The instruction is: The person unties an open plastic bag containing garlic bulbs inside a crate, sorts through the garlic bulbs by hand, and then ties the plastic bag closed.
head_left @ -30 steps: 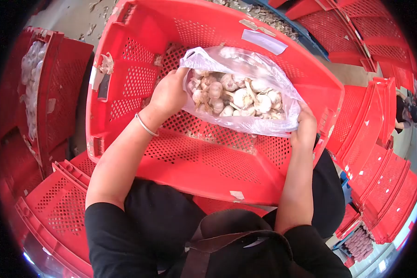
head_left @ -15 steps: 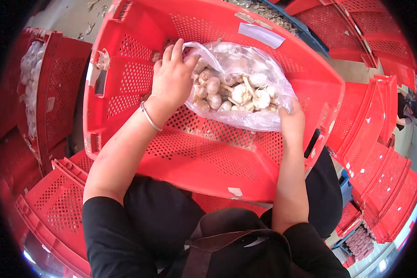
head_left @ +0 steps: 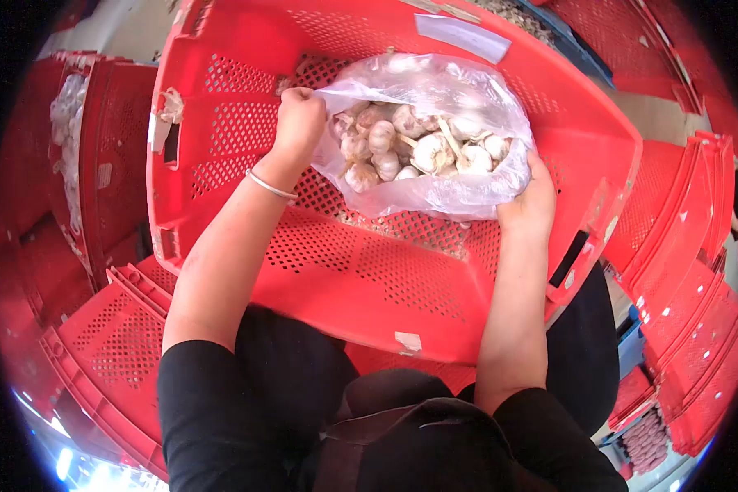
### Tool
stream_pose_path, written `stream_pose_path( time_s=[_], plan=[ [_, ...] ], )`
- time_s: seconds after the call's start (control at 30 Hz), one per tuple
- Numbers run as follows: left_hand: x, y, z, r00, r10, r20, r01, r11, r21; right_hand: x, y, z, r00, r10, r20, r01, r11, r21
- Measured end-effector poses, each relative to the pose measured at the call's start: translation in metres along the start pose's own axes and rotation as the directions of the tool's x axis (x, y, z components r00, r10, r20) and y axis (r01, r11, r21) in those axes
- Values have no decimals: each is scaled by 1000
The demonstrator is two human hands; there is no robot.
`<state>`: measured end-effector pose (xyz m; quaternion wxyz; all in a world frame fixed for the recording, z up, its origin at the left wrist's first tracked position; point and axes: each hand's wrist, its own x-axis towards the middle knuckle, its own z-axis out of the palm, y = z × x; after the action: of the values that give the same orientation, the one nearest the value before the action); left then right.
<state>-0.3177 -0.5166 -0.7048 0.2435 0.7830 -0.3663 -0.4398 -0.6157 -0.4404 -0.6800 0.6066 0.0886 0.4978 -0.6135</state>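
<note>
A clear plastic bag (head_left: 435,201) lies inside a large red crate (head_left: 344,279), its mouth spread toward me. Several garlic bulbs (head_left: 430,153) fill it, some with dry stalks showing. At the bag's left edge, my left hand (head_left: 299,123) is closed in a pinch on the plastic. My right hand (head_left: 530,197) grips the bag's right side, the thumb up along the plastic and the other fingers mostly hidden behind it.
A pale paper label (head_left: 462,36) is on the crate's far rim. Stacked red crates stand at the right (head_left: 672,221) and left (head_left: 111,164). Bagged white goods (head_left: 70,139) sit in the left stack. A netted bundle (head_left: 646,443) lies at the lower right.
My left hand has gone from spread fingers to a pinch on the bag's edge. The bag's mouth is wider, showing more garlic. My right hand has moved slightly right with its side.
</note>
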Motion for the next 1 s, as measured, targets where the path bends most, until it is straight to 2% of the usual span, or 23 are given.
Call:
stream_pose_path(
  time_s=[0.03,0.1,0.13,0.2,0.27,0.3,0.33,0.37,0.4,0.43,0.47,0.5,0.57,0.6,0.63,0.67,0.7,0.73,0.77,0.8,0.83,0.93,1.0],
  plan=[
    [-3,-3,3,1000,12,18,-12,1000,15,-6,-1,4,1000,-6,-28,6,1000,6],
    [-6,-3,11,981,9,194,15,992,-126,-8,0,0,998,-54,-19,54,998,21],
    [-25,21,11,939,-77,335,92,995,-28,-14,-3,5,996,-86,-28,87,996,21],
    [-50,43,27,881,-50,470,224,919,-323,-26,-14,11,983,-182,27,182,983,10],
    [-79,79,43,847,63,528,193,889,-415,-34,-22,13,926,-377,-11,367,906,-210],
    [-97,100,50,843,152,516,115,886,-450,-38,-26,12,910,-413,31,408,882,-236],
    [-126,134,47,819,167,548,93,905,-415,-40,-30,8,878,-475,49,468,835,-290],
    [-158,159,42,809,266,524,-74,931,-358,-41,-32,4,846,-529,73,519,781,-347],
    [-180,169,45,753,413,512,-141,862,-487,-40,-37,-4,818,-572,68,535,711,-456],
    [-200,183,37,609,575,546,-295,803,-517,-42,-42,-12,822,-559,107,543,716,-439],
    [-213,207,16,558,361,747,126,853,-506,-46,-44,-18,826,-544,146,549,721,-423],
    [-205,203,6,615,367,697,182,795,-579,-55,-46,-7,810,-586,12,532,726,-435],
    [-177,204,-14,706,325,630,278,691,-668,-50,-47,-11,788,-615,2,568,726,-389],
    [-181,201,-21,804,168,571,332,670,-664,-50,-47,-10,769,-637,52,606,700,-378],
    [-174,184,-30,782,167,600,324,714,-621,-47,-48,-10,766,-641,53,610,697,-378],
    [-167,165,-39,758,155,633,321,757,-570,-46,-46,-13,727,-684,58,615,611,-497],
    [-165,149,-43,703,222,676,337,732,-592,-44,-44,-17,691,-719,72,600,515,-612],
    [-166,137,-46,647,291,705,356,702,-617,-40,-41,-17,704,-708,52,571,521,-635],
    [-167,129,-43,726,207,656,355,704,-615,-38,-39,-17,708,-703,62,566,513,-645],
    [-163,124,-45,730,205,652,364,692,-624,-36,-39,-15,716,-689,116,577,489,-654],
    [-158,119,-46,751,241,615,300,704,-643,-35,-39,-12,722,-671,169,587,464,-663],
    [-140,102,-49,794,258,550,216,727,-652,-30,-39,-12,744,-649,160,568,488,-663],
    [-129,93,-52,833,236,500,140,785,-604,-29,-42,-11,734,-664,143,516,407,-754]
  ],
)
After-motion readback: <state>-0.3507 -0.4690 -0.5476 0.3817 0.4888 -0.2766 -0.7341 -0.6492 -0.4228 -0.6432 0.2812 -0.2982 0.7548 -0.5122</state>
